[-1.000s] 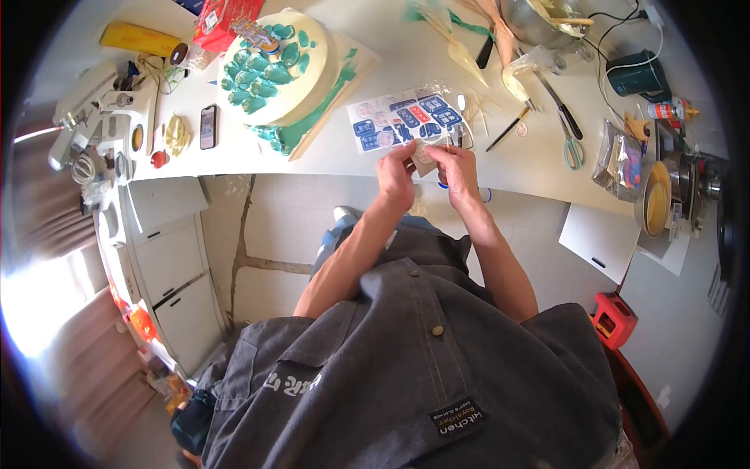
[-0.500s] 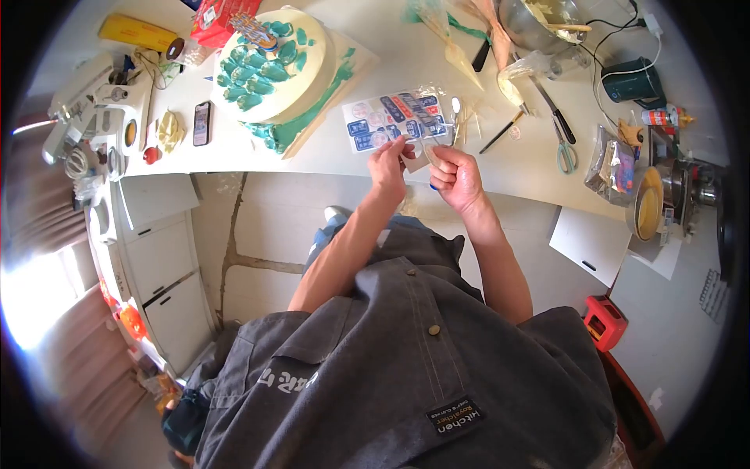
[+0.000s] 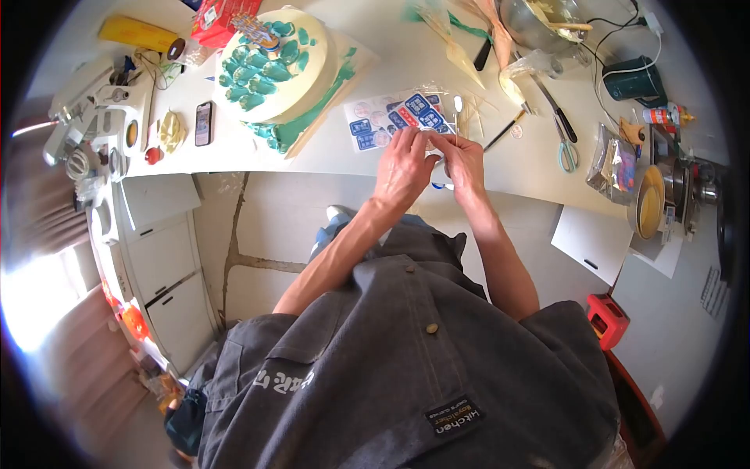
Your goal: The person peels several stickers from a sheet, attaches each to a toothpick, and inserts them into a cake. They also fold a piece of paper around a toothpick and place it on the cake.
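Observation:
My left hand (image 3: 405, 166) and my right hand (image 3: 461, 160) meet at the table's front edge, fingers pinched together. What sits between their fingertips is mostly hidden; something blue and white (image 3: 442, 186) shows just below them. Right behind the fingers lies a sheet of blue, red and white labels (image 3: 412, 113), its left part on the table and its middle overlapped by a blue-and-red labelled piece. Thin sticks (image 3: 472, 114) and a white-tipped tool (image 3: 458, 104) lie to the right of the sheet.
A cream cake (image 3: 316, 66) with teal decoration stands back left on a board, near a phone (image 3: 203, 123). At the right are piping bags (image 3: 512, 74), a black-handled knife (image 3: 564, 123), scissors (image 3: 568, 156), a metal bowl (image 3: 523, 27) and a dark green cup (image 3: 631, 80).
My left hand has turned back-up and moved right, and my right hand has closed in beside it. The fingers now cover what showed between them.

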`<state>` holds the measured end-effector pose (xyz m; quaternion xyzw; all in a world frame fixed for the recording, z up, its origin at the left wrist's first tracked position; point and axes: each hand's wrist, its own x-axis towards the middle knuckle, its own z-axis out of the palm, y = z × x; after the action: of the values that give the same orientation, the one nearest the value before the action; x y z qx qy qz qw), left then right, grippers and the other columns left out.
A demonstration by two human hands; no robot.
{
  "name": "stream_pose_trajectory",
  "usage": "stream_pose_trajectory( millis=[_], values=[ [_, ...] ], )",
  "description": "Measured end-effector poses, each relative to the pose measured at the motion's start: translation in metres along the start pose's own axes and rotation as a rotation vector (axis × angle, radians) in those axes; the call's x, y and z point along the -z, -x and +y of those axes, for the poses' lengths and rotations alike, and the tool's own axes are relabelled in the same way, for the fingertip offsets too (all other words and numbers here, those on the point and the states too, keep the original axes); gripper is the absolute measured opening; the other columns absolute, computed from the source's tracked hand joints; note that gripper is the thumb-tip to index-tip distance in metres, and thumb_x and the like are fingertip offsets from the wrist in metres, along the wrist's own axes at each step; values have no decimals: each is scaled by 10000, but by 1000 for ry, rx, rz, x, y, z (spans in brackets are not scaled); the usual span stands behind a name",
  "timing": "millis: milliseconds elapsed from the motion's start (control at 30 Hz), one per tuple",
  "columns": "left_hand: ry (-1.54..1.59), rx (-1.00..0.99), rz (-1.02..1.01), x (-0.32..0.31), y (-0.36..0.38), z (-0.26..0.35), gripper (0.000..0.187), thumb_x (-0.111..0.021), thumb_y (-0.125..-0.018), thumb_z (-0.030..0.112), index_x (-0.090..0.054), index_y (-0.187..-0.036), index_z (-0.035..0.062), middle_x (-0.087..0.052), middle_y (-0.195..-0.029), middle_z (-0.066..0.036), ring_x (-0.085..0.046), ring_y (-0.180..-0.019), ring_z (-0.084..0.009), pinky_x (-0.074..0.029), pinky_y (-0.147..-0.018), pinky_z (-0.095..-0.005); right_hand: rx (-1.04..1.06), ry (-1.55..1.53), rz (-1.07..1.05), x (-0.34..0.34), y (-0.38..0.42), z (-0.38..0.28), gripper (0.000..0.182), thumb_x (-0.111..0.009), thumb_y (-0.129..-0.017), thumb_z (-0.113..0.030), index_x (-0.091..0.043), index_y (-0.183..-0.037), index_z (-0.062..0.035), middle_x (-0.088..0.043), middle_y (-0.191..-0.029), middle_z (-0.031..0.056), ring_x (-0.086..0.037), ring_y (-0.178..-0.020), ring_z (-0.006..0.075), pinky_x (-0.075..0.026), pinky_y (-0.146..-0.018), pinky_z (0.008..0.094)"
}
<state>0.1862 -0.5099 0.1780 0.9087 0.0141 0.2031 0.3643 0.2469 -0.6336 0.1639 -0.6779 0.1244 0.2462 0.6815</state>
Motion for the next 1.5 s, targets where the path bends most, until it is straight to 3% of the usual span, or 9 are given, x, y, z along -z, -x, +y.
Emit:
stream_pose_trajectory(
  millis=[100, 233, 333, 400, 467, 600, 800, 1200, 1500],
  values=[
    [-47, 2, 20, -1, -3, -10, 340, -741, -814, 47, -620, -1132, 34, -649, -1022, -157, -614, -935, -384, -524, -833, -475, -7, -38, 19, -14, 9, -12, 248, -796, -909, -278, -762, -873, -34, -421, -559, -102, -312, -475, 11, -196, -455, 232],
    [47, 148, 139, 12, -8, -6, 138, -706, -867, 47, -719, -998, 6, -709, -950, -184, -684, -839, -369, -552, -763, -418, 73, 40, -45, -21, 19, -29, 306, -714, -976, -331, -765, -999, -31, -426, -610, -97, -301, -517, 20, -192, -484, 241],
    [692, 783, 234, 27, -20, 2, 171, -677, -916, 71, -723, -987, -77, -749, -904, -181, -739, -791, -294, -580, -727, -356, 102, -5, -85, -25, 37, -56, 366, -597, -1051, -344, -738, -1153, -22, -436, -668, -92, -310, -564, 24, -213, -500, 251],
    [1131, 1025, 320, 43, -27, 4, 232, -654, -929, 93, -701, -1000, -123, -745, -926, -193, -750, -831, -250, -591, -766, -329, 243, 204, -115, -22, 40, -57, 353, -577, -1063, -324, -728, -1131, -12, -507, -703, -48, -379, -619, 57, -315, -546, 263],
    [1178, 1002, 339, 49, -29, 10, 255, -655, -925, 99, -698, -1020, -133, -744, -922, -199, -747, -819, -258, -591, -782, -328, 364, 345, -103, -25, 45, -59, 299, -569, -1059, -261, -716, -1125, -9, -551, -693, 19, -431, -633, 92, -384, -573, 297],
    [1245, 936, 380, 59, -33, 21, 270, -645, -924, 92, -697, -1047, -143, -741, -938, -206, -742, -828, -260, -586, -818, -328, 387, 393, -127, -36, 47, -56, 269, -602, -1025, -226, -707, -1084, 15, -512, -625, 75, -439, -605, 113, -382, -571, 317],
    [1237, 943, 395, 70, -36, 36, 262, -661, -920, 102, -708, -1031, -131, -741, -961, -176, -711, -903, -227, -544, -904, -325, 347, 273, -151, -41, 51, -65, 281, -603, -1020, -220, -706, -1040, 41, -518, -629, 68, -432, -614, 107, -378, -571, 315],
    [1386, 810, 422, 69, -25, 37, 257, -711, -937, 101, -721, -1078, -114, -730, -1007, -121, -653, -948, -165, -493, -893, -286, 383, 244, -159, -48, 64, -76, 272, -617, -1007, -214, -699, -982, 45, -518, -635, 26, -435, -620, 84, -373, -569, 297],
    [1092, 781, 362, 81, -12, 38, 327, -712, -961, 129, -706, -1211, -82, -733, -1057, -96, -628, -983, -123, -486, -886, -271, 477, 364, -181, -52, 64, -76, 250, -592, -1011, -185, -746, -978, 9, -553, -620, 35, -433, -570, 94, -349, -540, 288]
  ],
)
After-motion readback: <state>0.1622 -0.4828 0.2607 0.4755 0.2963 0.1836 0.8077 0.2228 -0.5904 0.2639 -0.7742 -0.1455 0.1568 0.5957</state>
